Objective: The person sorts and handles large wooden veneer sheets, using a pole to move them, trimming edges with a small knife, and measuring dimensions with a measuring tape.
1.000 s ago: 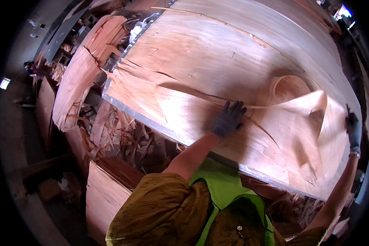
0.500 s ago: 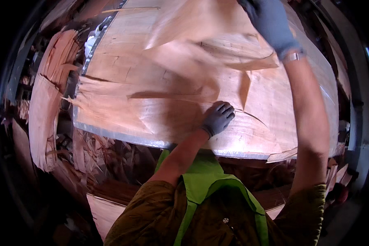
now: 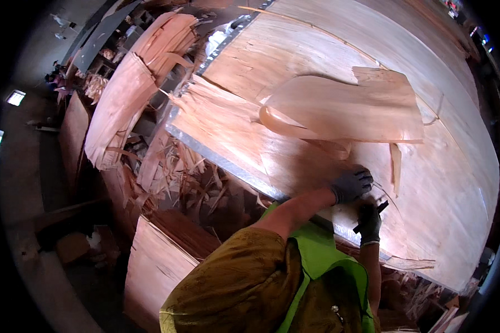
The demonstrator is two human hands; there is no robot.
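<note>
Veneer flap now laid over, so sheet bared nr R hand, dark tool gripped; L hand rested loosely open

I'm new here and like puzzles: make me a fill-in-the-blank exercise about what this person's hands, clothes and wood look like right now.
1. Covering the left hand is a dark grey ____.
2. The hand gripping the black tool is the person's ____ one.
3. The colour of the person's apron is bright ____.
4. Beyond the hands, the left end of the loose wood sheet is not flat but ____.

Missing words: glove; right; green; curled.
</note>
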